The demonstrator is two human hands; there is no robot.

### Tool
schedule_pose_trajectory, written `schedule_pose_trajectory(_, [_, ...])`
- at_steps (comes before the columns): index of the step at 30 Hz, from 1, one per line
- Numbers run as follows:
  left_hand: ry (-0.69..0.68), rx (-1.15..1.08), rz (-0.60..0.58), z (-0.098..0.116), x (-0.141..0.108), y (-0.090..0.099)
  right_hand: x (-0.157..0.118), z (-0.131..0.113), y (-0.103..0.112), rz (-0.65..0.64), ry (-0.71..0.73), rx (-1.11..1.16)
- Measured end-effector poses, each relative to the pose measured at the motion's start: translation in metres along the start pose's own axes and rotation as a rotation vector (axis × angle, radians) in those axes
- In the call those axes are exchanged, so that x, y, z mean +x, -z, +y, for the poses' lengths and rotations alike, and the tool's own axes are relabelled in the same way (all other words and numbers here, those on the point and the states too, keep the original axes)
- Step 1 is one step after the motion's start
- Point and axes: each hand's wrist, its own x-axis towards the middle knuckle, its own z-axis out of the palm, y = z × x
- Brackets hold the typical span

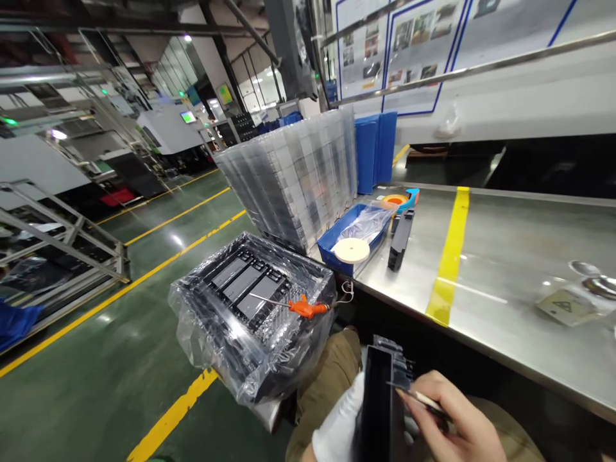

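Note:
My left hand (341, 420), in a white glove, grips a long black housing part (378, 398) above my lap. Bare and pinched, my right hand (455, 414) holds a slim pen-like tool (423, 401) whose thin tip lies at the housing's right edge. Its exact kind I cannot make out. To the left, an orange air blow gun (305, 308) with a long metal nozzle lies across a plastic-lined black crate (192, 282). Inside the crate are several dark rectangular parts (245, 282). Another black part (402, 240) lies on the metal bench.
The metal bench (505, 256) carries a yellow tape stripe (447, 263). On it stand a blue bin (332, 240) with a round cream disc (352, 250), an orange-and-blue tape roll (397, 200) and stacked clear trays (298, 173). A small card (563, 305) lies at right.

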Motion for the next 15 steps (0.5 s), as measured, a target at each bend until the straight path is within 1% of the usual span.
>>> schedule_pose_trajectory(2, [-0.086, 0.069, -0.060, 0.013, -0.004, -0.006, 0.002, -0.003, 0.012, -0.094, 0.022, -0.001])
schedule_pose_trajectory(4, [-0.108, 0.170, -0.094, 0.020, -0.006, -0.005, 0.009, -0.003, 0.031, -0.206, 0.055, -0.025])
schedule_pose_trajectory(7, [-0.077, 0.373, -0.051, 0.022, -0.006, 0.003, 0.028, 0.000, 0.063, -0.375, 0.156, -0.138])
schedule_pose_trajectory(9, [-0.043, 0.506, -0.039, 0.022, -0.006, 0.007, 0.040, -0.001, 0.080, -0.474, 0.211, -0.220])
schedule_pose_trajectory(11, [-0.031, 0.580, -0.063, 0.022, -0.007, 0.010, 0.048, -0.006, 0.090, -0.560, 0.217, -0.259])
schedule_pose_trajectory(13, [-0.035, 0.577, -0.089, 0.022, -0.008, 0.011, 0.053, -0.016, 0.094, -0.637, 0.199, -0.258])
schedule_pose_trajectory(14, [-0.031, 0.557, -0.089, 0.022, -0.009, 0.011, 0.055, -0.021, 0.094, -0.642, 0.189, -0.263])
schedule_pose_trajectory(15, [-0.023, 0.530, -0.082, 0.022, -0.010, 0.010, 0.056, -0.025, 0.094, -0.612, 0.178, -0.282])
